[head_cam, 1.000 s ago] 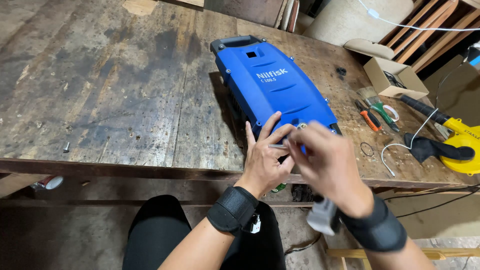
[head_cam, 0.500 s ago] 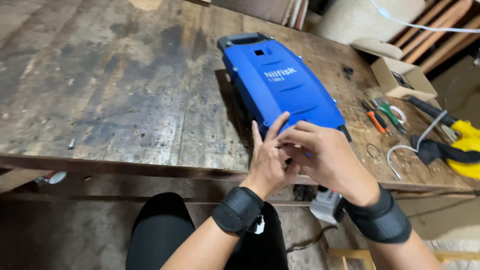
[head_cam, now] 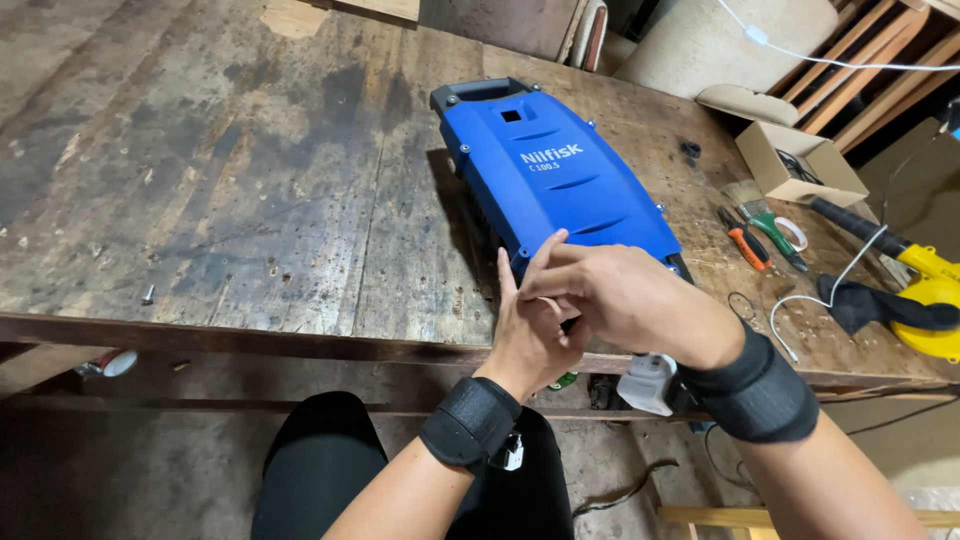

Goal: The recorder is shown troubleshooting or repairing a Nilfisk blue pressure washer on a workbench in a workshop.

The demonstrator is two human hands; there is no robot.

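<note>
blue housing (head_cam: pixel 560 180) under both hands, grip apparently hidden.

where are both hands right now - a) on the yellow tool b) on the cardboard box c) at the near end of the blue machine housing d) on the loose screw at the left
c: the left hand and right hand meet at the near end of the blue machine housing, far from the cardboard box and yellow tool.
</note>
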